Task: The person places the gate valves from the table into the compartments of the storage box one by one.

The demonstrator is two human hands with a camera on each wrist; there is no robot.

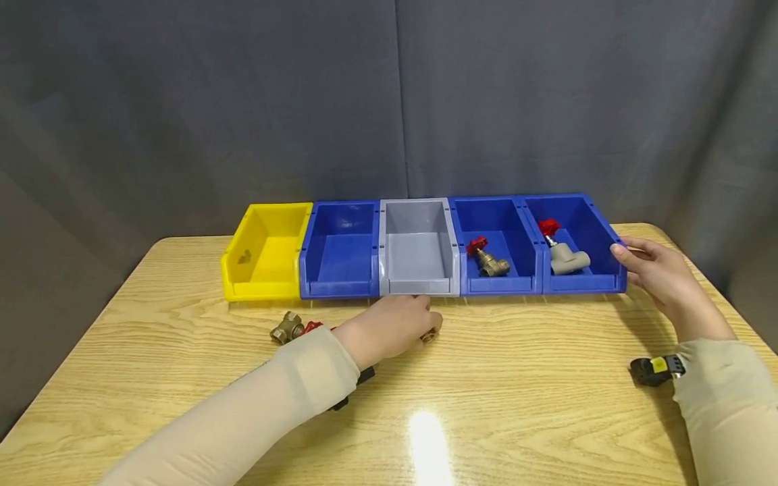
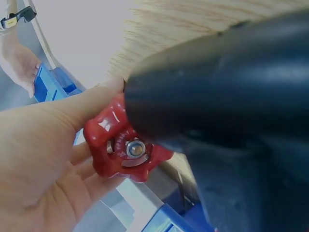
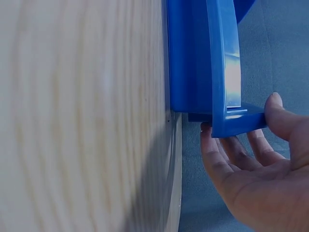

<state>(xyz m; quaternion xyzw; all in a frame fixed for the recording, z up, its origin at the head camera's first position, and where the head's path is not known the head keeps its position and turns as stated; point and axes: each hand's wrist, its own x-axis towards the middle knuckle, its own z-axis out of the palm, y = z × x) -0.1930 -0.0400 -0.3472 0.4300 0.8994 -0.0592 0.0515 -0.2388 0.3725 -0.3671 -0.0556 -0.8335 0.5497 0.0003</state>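
My left hand (image 1: 389, 327) is over the table in front of the grey bin (image 1: 419, 289). It grips a valve with a red handwheel (image 2: 128, 145); the valve's brass end (image 1: 429, 335) shows past the fingers, and the rest is hidden. My right hand (image 1: 665, 283) holds the outer side of the rightmost blue bin (image 1: 608, 236), thumb at the upper rim and fingers along the outside. Left of my left hand lies another brass valve (image 1: 288, 328), partly covered by the sleeve, with red handwheel parts showing beside it.
A yellow bin (image 1: 263, 291) and a blue bin (image 1: 339, 289) stand left of the grey one. The blue bin (image 1: 501, 285) right of it holds a red-handled brass valve (image 1: 491, 262). A grey pipe valve (image 1: 568, 259) lies in the rightmost bin. A dark curtain (image 1: 389, 101) hangs behind.
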